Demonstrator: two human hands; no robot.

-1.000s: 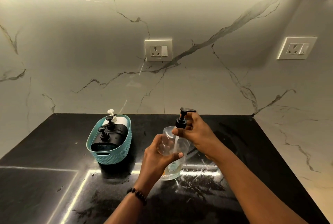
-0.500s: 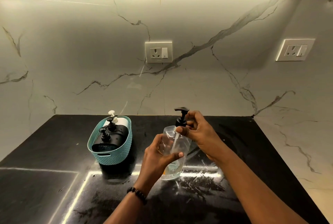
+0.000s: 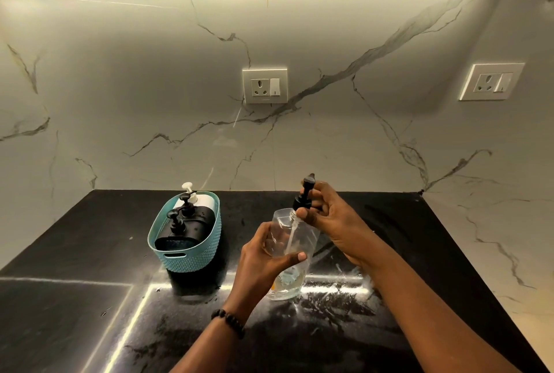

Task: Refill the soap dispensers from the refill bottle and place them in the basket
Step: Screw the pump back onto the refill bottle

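The left hand [image 3: 263, 255] grasps the clear dispenser [image 3: 289, 252], which stands on the black counter [image 3: 90, 252] right of the basket [image 3: 186, 240]. The right hand [image 3: 332, 219] pinches the pump [image 3: 303, 195] at its neck. This seems the pump-turning step; next it needs steady twisting.
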